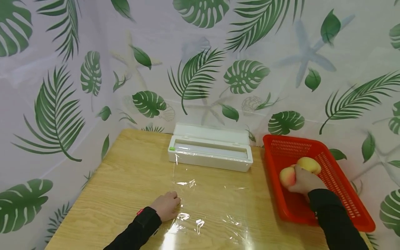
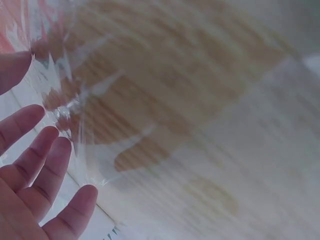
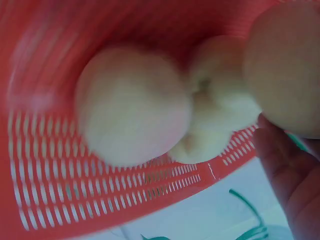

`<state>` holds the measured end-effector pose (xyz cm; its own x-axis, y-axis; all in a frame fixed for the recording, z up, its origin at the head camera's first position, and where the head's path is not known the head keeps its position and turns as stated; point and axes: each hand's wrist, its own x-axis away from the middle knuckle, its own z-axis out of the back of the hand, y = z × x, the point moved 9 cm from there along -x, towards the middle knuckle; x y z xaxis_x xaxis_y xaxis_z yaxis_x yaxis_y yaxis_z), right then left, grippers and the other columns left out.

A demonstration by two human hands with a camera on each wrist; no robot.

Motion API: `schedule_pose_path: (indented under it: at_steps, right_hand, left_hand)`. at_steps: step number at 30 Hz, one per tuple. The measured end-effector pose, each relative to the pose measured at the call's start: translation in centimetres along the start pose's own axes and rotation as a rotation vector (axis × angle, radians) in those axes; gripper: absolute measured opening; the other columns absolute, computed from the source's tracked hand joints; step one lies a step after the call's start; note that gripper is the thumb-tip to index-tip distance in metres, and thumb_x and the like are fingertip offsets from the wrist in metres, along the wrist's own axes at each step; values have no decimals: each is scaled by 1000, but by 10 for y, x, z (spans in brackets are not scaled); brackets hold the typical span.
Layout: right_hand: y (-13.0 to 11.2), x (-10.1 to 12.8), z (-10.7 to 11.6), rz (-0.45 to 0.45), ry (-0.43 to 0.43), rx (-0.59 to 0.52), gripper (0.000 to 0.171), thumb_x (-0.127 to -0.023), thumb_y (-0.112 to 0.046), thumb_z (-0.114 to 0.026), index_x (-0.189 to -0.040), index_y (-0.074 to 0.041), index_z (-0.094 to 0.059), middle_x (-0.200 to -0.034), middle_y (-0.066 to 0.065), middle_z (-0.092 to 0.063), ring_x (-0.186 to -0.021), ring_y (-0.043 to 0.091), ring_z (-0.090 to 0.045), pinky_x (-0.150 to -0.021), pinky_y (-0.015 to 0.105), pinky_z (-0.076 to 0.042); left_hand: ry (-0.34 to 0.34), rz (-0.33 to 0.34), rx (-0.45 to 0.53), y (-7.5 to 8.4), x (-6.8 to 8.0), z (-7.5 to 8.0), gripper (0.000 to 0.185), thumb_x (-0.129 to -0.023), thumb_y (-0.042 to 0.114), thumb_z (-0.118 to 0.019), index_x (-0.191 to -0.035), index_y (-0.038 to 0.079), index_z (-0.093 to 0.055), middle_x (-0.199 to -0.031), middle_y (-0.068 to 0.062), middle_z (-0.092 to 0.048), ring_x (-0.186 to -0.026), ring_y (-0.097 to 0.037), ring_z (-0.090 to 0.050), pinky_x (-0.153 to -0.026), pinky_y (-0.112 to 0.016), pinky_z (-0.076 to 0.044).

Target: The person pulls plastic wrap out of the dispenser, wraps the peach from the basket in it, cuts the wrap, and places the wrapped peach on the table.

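My right hand (image 1: 305, 180) is inside the red plastic basket (image 1: 274, 189), gripping a yellow-pink peach (image 1: 287, 176). More peaches lie beside it, including a pale round one (image 3: 132, 107) in the right wrist view. On the wooden table, my left hand (image 1: 166, 206) lies at the left edge of a sheet of clear plastic wrap (image 1: 215, 205). Its fingers are loosely bent and spread, with the tips at the film in the left wrist view. The sheet runs out from a white cling wrap box (image 1: 209, 162) whose lid (image 1: 210, 133) is up.
The box stands at the table's back edge, against a wall covering (image 1: 200, 31) printed with leaves. A small green piece (image 1: 172, 148) sits at the box's left end. Bare wood (image 1: 134, 163) shows left of the film. The basket occupies the table's right side.
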<state>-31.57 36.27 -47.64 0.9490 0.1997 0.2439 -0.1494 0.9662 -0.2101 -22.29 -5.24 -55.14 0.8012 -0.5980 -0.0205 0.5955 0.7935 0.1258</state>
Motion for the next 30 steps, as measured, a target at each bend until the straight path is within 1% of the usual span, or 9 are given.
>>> schedule_pose_path:
  at_steps: [1, 4, 6, 8, 11, 16, 19, 23, 30]
  right_hand:
    - [-1, 2, 6, 0, 20, -30, 79, -65, -33, -71, -116, 12, -31, -74, 9, -50, -62, 23, -49, -57, 36, -42]
    - [-6, 10, 21, 5, 41, -79, 84, -69, -39, -69, -116, 15, -26, -76, 10, -51, -62, 22, -49, -56, 34, -42]
    - [-9, 15, 29, -3, 63, -118, 84, -68, -40, -70, -118, 12, -26, -80, 11, -52, -67, 23, -49, -58, 34, -42]
    - [-16, 19, 40, 16, 104, -141, 85, -67, -39, -72, -119, 11, -27, -87, 14, -51, -72, 25, -49, -61, 35, -43]
    - [-31, 25, 55, 72, 176, -156, 81, -65, -35, -75, -118, 9, -31, -93, 16, -50, -76, 27, -48, -65, 38, -44]
    - [-66, 33, 69, 135, 231, -98, 76, -65, -31, -74, -114, 11, -34, -89, 17, -52, -71, 26, -49, -65, 42, -46]
    - [-90, 36, 70, 163, 242, -57, 76, -64, -30, -74, -114, 11, -34, -87, 18, -55, -68, 25, -51, -64, 44, -48]
    - [-123, 37, 65, 245, 267, -30, 75, -63, -28, -75, -114, 10, -36, -86, 16, -58, -67, 22, -53, -63, 41, -48]
    - [-173, 34, 32, 421, 263, -67, 69, -57, -21, -74, -113, 1, -42, -87, 5, -55, -73, 16, -50, -69, 35, -46]
  left_hand:
    - [2, 1, 1, -1, 0, 1, 19, -71, 23, -69, -82, 11, -58, -78, 2, -43, -67, -13, -42, -51, -25, -39]
    - [-3, -1, -2, -2, 1, 2, 19, -71, 23, -69, -83, 11, -59, -78, 2, -44, -67, -13, -42, -52, -24, -39]
    - [-8, -4, -3, -2, 2, 3, 20, -72, 23, -69, -84, 11, -59, -78, 1, -43, -67, -13, -42, -53, -25, -39]
    - [-13, -7, 3, -2, 3, 3, 20, -72, 23, -69, -84, 11, -59, -78, 1, -43, -67, -14, -42, -52, -25, -39]
    - [-15, -8, 12, -2, 4, 4, 20, -71, 23, -69, -83, 11, -59, -78, 1, -43, -67, -14, -42, -52, -25, -39]
    - [-9, -11, 16, -5, 4, 1, 22, -70, 24, -70, -83, 12, -58, -79, 1, -43, -68, -14, -42, -51, -25, -39]
    - [-9, -15, 20, -5, 3, -2, 23, -70, 26, -71, -84, 13, -58, -80, 2, -43, -69, -14, -42, -51, -25, -38]
    - [-7, -19, 40, -5, 3, -3, 24, -70, 26, -71, -85, 14, -58, -81, 2, -43, -70, -14, -42, -52, -24, -38]
    - [-19, -12, 52, -3, 2, -5, 24, -72, 29, -71, -86, 14, -59, -82, 3, -42, -73, -13, -42, -52, -23, -39]
